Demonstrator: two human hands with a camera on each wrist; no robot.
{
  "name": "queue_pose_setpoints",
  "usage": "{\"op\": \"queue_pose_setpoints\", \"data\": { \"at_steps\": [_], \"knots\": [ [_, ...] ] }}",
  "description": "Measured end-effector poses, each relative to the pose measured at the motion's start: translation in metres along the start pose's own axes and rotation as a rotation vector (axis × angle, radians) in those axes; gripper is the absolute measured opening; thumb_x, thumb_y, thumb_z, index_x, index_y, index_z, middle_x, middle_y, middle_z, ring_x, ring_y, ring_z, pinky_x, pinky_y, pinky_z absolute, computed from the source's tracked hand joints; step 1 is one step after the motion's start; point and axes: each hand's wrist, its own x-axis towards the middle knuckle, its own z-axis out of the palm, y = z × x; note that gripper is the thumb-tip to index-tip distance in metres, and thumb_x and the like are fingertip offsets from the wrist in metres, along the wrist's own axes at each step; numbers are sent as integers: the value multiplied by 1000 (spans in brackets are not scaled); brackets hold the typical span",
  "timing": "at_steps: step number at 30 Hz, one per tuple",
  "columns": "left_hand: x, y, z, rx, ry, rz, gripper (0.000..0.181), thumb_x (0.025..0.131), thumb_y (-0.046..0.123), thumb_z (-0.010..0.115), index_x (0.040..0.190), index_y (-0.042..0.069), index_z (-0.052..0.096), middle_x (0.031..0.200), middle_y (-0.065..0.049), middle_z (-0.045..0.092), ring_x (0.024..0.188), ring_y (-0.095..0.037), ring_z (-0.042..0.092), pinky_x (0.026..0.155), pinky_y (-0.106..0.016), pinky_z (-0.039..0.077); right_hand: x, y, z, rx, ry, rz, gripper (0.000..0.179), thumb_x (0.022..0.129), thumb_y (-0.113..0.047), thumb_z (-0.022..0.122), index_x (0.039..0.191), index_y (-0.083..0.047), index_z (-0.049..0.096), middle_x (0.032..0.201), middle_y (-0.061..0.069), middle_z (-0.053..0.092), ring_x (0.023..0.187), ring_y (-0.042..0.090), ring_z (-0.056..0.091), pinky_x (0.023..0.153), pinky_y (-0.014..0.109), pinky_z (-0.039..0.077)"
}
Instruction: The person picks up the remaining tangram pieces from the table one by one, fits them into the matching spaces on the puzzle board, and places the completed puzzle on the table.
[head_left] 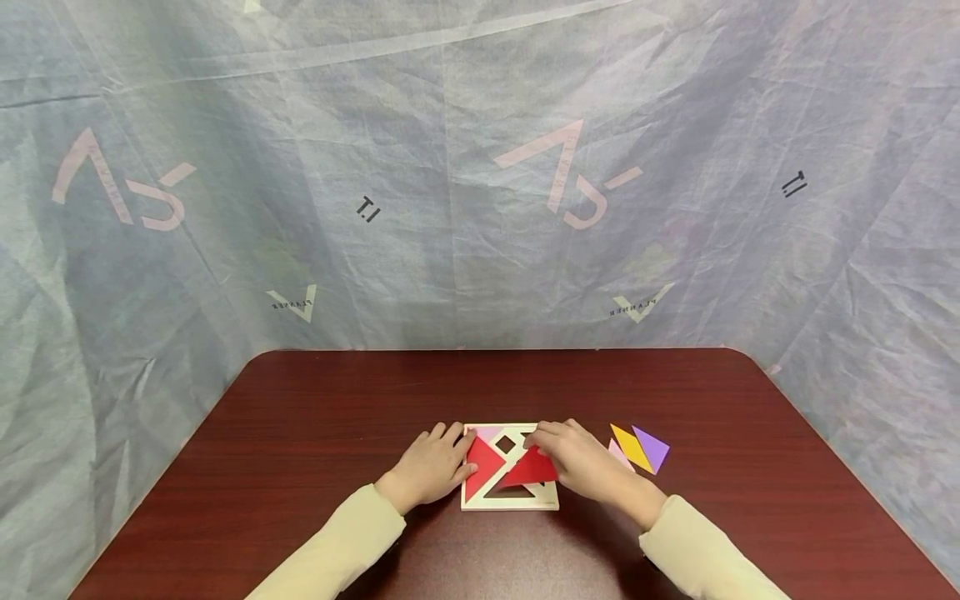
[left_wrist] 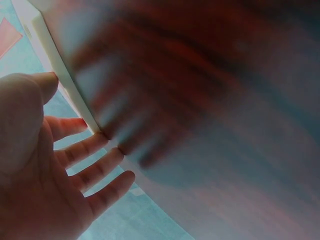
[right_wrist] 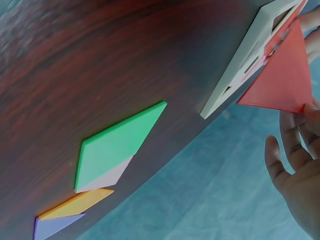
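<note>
A white tangram frame [head_left: 551, 497] lies on the table, with a red triangle [head_left: 482, 468] in its left side and a pink piece [head_left: 489, 432] at its top left. My left hand [head_left: 433, 465] rests at the frame's left edge, its fingers touching the rim and fairly straight in the left wrist view. My right hand [head_left: 581, 460] pinches a second red triangle [right_wrist: 285, 75], tilted above the frame's right half. Beneath it, cut-outs in the frame show the dark table. The right hand hides the frame's upper right part in the head view.
Right of the frame lie a yellow parallelogram [head_left: 632, 447], a purple triangle [head_left: 652, 450] and a pink piece [head_left: 619, 454]. A green piece [right_wrist: 117, 145] beside them shows only in the right wrist view. A grey printed cloth [head_left: 450, 167] hangs behind the table.
</note>
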Motion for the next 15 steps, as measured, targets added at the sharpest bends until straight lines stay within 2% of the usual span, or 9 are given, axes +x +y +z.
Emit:
{"op": "queue_pose_setpoints", "data": {
  "at_steps": [7, 15],
  "knots": [
    [0, 0, -2, 6, 11, 7, 52, 92, 44, 45, 132, 12, 48, 126, -10, 48, 109, -27, 48, 88, -40, 44, 4, -3, 3, 27, 3, -29, 26, 77, 5, 62, 96, -13, 65, 90, -5, 63, 79, 5, 55, 73, 26, 41],
    [-1, 0, -3, 2, -11, 0, 52, 91, 45, 46, 133, 13, 47, 127, -9, 48, 111, -26, 47, 89, -40, 44, 8, -9, 4, 55, -30, -37, 30, 77, 6, 61, 99, -13, 66, 93, -5, 63, 82, 6, 57, 73, 27, 42]
  ]
}}
